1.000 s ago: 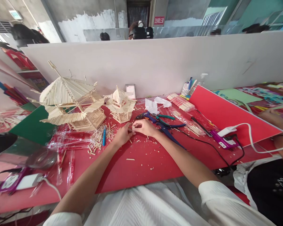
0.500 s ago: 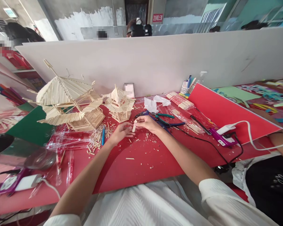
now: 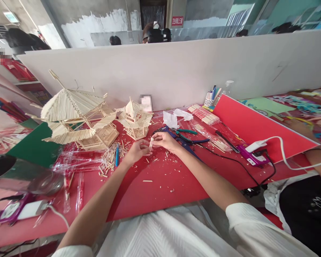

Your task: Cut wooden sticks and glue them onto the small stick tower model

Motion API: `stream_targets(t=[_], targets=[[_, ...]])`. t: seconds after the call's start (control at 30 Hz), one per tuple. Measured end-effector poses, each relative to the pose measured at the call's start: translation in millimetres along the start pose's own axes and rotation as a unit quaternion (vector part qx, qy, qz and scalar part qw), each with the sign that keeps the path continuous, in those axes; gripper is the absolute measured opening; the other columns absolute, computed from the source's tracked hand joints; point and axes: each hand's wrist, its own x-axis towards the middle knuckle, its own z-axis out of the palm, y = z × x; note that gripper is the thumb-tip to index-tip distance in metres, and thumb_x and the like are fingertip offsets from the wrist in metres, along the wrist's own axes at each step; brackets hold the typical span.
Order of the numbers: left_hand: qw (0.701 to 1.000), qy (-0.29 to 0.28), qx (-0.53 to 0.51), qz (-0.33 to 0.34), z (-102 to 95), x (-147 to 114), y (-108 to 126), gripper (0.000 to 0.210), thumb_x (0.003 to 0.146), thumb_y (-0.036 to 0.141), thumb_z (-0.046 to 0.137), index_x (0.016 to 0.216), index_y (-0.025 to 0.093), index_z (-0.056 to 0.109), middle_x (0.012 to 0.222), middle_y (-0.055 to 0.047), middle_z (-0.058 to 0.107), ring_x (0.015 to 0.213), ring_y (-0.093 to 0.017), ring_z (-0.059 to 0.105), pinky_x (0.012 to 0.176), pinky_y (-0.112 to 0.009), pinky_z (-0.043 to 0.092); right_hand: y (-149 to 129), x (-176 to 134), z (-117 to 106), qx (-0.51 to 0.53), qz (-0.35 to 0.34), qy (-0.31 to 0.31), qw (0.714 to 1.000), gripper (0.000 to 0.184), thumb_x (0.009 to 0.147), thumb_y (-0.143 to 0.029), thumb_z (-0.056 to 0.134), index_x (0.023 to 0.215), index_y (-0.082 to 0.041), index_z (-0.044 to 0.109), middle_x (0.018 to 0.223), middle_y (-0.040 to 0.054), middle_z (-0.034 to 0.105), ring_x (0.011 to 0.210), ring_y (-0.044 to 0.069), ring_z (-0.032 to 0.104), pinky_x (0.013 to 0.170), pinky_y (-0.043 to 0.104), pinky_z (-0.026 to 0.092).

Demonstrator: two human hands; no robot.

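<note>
Between my two hands, over the red table [image 3: 139, 196], is a small piece of short wooden sticks [image 3: 151, 143] laid side by side. My right hand [image 3: 164, 141] pinches it from the right, thumb and fingers closed. My left hand [image 3: 137, 150] has its fingertips curled against the piece's left side. Just behind the hands stands a small stick pavilion [image 3: 135, 119], and a larger stick pavilion [image 3: 77, 117] is at the left. Loose cut sticks [image 3: 109, 159] and a blue pen [image 3: 117, 155] lie left of my left hand.
Green-handled pliers [image 3: 187, 131] and dark blue tools lie just beyond my right hand. Packs of sticks [image 3: 204, 114], a red board [image 3: 259, 121] and a purple power socket [image 3: 253, 157] are at the right. A co-worker's arm [image 3: 319, 162] shows at the far right.
My left fingers have closed in toward the stick piece, which is turned slightly. The co-worker's hand at the right has come into view behind the red board.
</note>
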Motion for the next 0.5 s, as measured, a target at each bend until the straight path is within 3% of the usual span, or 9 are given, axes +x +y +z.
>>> stream_targets(t=[0.2, 0.5], targets=[[1.0, -0.004, 0.006, 0.001, -3.9, 1.8, -2.2, 0.05, 0.067, 0.047, 0.089, 0.094, 0.015, 0.062, 0.09, -0.008, 0.077, 0.079, -0.019, 0.074, 0.083, -0.039, 0.063, -1.5, -0.1, 3.1, -0.005, -0.007, 0.005, 1.0, 0.042, 0.062, -0.039, 0.093, 0.086, -0.018, 0.066, 0.077, 0.0013, 0.073, 0.071, 0.017, 0.072, 0.074, 0.033, 0.063], [1.0, -0.005, -0.008, 0.001, -4.4, 0.7, -1.1, 0.048, 0.063, 0.045, 0.091, 0.089, 0.014, 0.068, 0.09, -0.008, 0.076, 0.079, -0.018, 0.073, 0.083, -0.038, 0.063, -3.5, -0.6, 3.8, -0.084, -0.06, 0.032, 0.994, 0.042, 0.063, -0.047, 0.09, 0.08, -0.019, 0.064, 0.081, 0.006, 0.075, 0.075, 0.022, 0.074, 0.072, 0.035, 0.062]])
